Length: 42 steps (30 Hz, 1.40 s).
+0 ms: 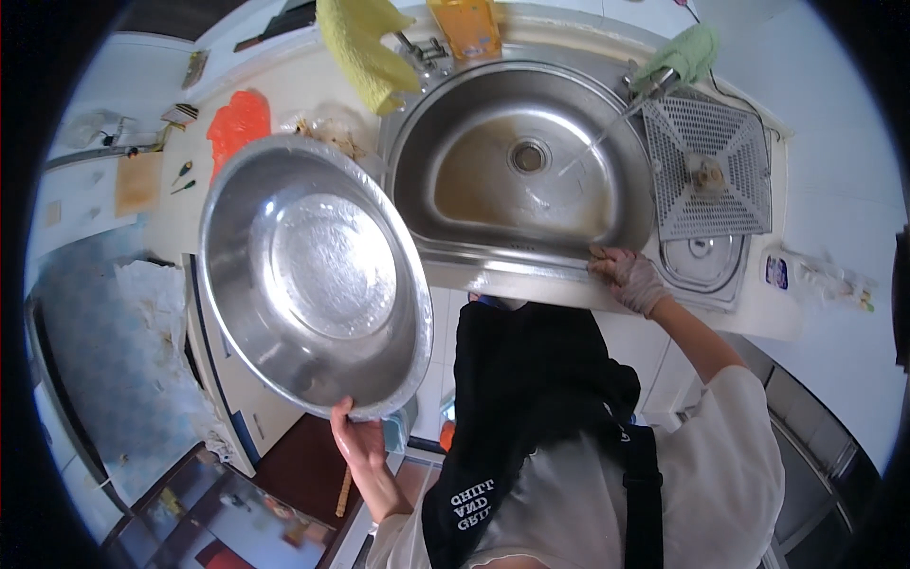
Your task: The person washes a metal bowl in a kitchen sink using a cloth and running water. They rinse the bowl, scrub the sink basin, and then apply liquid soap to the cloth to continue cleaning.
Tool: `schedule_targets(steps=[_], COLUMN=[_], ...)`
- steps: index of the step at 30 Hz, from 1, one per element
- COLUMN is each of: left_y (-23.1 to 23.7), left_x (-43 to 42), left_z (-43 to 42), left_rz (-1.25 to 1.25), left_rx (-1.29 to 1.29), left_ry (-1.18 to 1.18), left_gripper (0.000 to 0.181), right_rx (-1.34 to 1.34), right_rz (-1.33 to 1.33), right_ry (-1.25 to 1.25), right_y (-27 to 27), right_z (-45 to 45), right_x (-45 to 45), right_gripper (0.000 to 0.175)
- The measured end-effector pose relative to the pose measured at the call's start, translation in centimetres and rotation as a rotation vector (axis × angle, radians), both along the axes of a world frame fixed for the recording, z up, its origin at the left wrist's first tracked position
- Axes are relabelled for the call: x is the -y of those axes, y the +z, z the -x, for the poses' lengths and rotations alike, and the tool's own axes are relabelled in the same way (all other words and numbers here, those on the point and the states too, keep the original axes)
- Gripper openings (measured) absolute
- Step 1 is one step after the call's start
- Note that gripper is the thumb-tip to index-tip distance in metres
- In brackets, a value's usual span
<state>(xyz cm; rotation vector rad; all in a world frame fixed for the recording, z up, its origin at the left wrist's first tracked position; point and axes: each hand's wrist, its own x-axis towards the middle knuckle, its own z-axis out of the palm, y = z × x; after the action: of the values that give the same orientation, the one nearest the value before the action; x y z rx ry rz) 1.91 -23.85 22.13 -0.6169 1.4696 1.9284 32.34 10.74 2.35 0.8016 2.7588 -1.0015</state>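
My left hand (361,439) grips the near rim of a large stainless-steel basin (323,270), thumb over the edge. The basin is tilted, its wet, shiny inside facing up, left of the sink. My right hand (629,277), in a clear plastic glove, rests with bunched fingers on the front edge of the stainless-steel sink (490,259); whether it pinches anything is not visible. Shallow brownish water lies on the sink floor around the drain (529,155). From a tap (662,80) at the right, a thin stream of water runs into the sink.
A yellow cloth (366,57) hangs by another tap (430,60); a green cloth (679,55) covers part of the running tap. Behind the sink stands an orange container (466,28). A perforated metal panel (739,142) lies at right. Red plastic bag (238,121) and clear bag (341,128) sit left.
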Motion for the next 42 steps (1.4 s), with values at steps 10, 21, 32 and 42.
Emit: schedule_targets(steps=[10, 21, 32, 42], left_y=[2.2, 3.6, 2.3, 1.6], left_x=[-0.1, 3.6, 2.2, 0.5], left_z=[3.3, 11.7, 15.6, 10.1], left_rz=[0.039, 0.170, 0.155, 0.155], left_rx=[-0.033, -0.107, -0.092, -0.109], left_ry=[0.058, 0.133, 0.087, 0.018], left_gripper=[0.035, 0.048, 0.050, 0.045], right_rx=[-0.860, -0.606, -0.847, -0.189], right_rz=[0.746, -0.211, 1.694, 0.521], right_ry=[-0.839, -1.456, -0.693, -0.024], right_y=[-4.2, -8.7, -9.6, -2.1], right_z=[20.7, 43.0, 37.9, 19.6], right_x=[-3.1, -15.2, 8.5, 3.3], right_gripper=[0.039, 0.064, 0.061, 0.030])
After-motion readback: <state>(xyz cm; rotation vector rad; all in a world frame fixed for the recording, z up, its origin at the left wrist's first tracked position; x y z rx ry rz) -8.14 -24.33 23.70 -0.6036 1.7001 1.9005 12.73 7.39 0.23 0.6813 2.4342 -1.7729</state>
